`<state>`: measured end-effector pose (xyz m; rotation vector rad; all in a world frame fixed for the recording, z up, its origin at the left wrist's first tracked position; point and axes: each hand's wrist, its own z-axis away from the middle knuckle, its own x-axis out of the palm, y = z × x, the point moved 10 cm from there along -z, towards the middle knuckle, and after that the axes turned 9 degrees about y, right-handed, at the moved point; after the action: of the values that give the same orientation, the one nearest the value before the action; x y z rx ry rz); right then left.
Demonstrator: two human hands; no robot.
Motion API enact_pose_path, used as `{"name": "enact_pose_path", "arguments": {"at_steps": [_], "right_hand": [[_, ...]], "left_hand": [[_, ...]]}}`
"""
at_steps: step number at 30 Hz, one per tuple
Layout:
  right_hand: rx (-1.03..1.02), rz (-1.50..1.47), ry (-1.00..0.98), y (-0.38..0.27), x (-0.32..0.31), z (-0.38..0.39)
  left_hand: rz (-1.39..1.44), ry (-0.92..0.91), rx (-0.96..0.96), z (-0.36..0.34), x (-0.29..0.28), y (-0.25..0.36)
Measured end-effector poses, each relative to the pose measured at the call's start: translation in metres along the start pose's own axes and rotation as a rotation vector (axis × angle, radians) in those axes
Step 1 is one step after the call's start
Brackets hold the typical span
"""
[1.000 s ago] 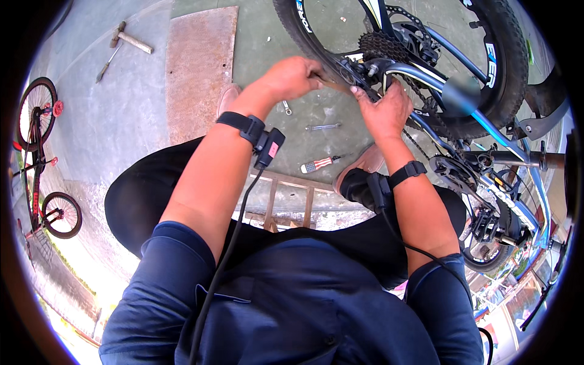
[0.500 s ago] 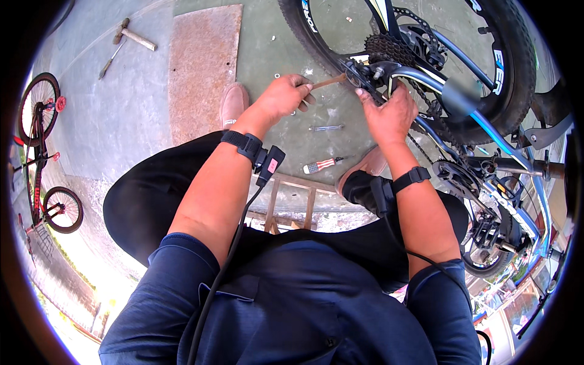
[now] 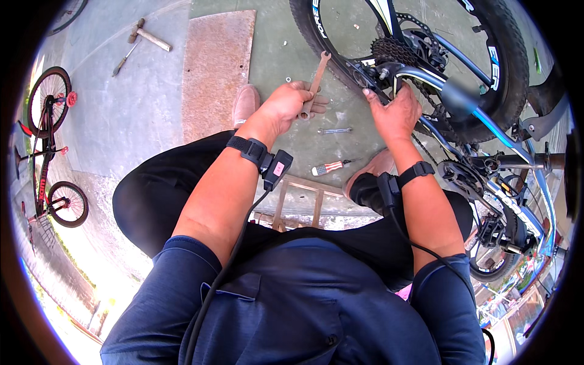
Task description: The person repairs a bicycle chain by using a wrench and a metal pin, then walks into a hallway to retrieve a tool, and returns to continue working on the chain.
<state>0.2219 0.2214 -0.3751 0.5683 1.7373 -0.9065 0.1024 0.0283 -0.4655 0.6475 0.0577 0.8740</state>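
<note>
My left hand (image 3: 283, 107) grips a rusty wrench (image 3: 318, 74) by its lower part. The wrench's open jaw points up, close to the tyre of the bicycle's rear wheel (image 3: 312, 35) but apart from the gear parts. My right hand (image 3: 396, 117) is closed on the rear derailleur (image 3: 364, 78), its thumb on the near side and most of its fingers hidden behind. Just above that hand sits the dark rear cassette (image 3: 389, 51). A smaller silver wrench (image 3: 334, 130) and a screwdriver (image 3: 328, 168) with a patterned handle lie on the floor below my hands.
A rusty metal sheet (image 3: 216, 67) lies on the floor to the left. Beyond it are a hammer (image 3: 152, 39) and a thin screwdriver-like tool (image 3: 125, 59). A second bicycle (image 3: 44, 146) stands at far left. Between my feet is a wooden frame (image 3: 298, 198).
The wrench's jaw was at the derailleur. My left hand has drawn it away and turned it upright. The right hand keeps its place on the derailleur; the view has shifted slightly.
</note>
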Motion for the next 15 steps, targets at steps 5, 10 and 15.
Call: {"name": "enact_pose_path", "arguments": {"at_steps": [5, 10, 15], "right_hand": [[0.013, -0.002, -0.016, 0.0004, 0.0005, 0.0001], [0.022, 0.013, -0.018, 0.0020, 0.0009, 0.0008], [0.016, -0.011, -0.015, -0.0005, -0.0012, -0.0002]], "left_hand": [[0.041, -0.015, 0.013, -0.0009, -0.0015, 0.0032], [0.057, 0.002, 0.007, 0.0006, -0.0028, 0.0042], [0.058, -0.002, 0.014, 0.0022, -0.0036, 0.0077]]}}
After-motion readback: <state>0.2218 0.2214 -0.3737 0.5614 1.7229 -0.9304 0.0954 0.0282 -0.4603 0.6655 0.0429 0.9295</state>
